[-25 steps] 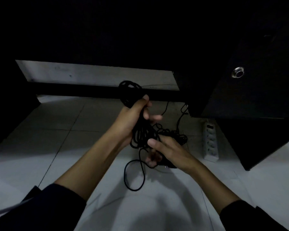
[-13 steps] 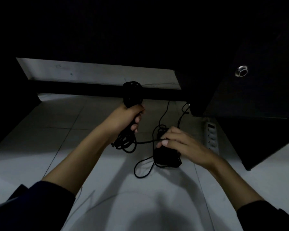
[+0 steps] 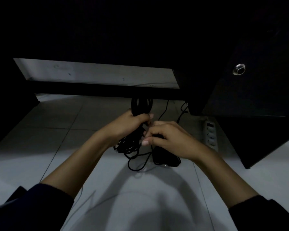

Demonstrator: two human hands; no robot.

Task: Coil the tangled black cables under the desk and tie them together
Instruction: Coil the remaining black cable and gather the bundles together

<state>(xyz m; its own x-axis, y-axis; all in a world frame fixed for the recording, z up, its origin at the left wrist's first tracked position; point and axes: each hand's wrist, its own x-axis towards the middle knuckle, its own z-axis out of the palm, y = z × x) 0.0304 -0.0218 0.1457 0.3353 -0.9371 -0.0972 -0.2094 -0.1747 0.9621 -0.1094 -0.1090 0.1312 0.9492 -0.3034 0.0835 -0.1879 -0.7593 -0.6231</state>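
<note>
1. Left hand clenched round a bundle of black cables, fingers curled tight on the middle of the coil; upper loops sticking up above the fist, lower loops hanging below it toward the tiled floor.
2. Right hand pressed up against the left hand, fingers curled together and apparently pinching a strand just beside the coil; exact grip too dark to tell.
3. Black adapter lying on the floor directly beneath the right hand, touching the tiles, a loose loop of cable trailing off its left side.
4. Two thin strands running from the coil area up toward the dark desk cabinet, behind the adapter.
5. White power strip flat on the floor to the right of the adapter, close against the foot of the cabinet.
6. Round metal lock on the cabinet face, high above the power strip.
7. Dark sleeves at both forearms, nearer than the adapter.
</note>
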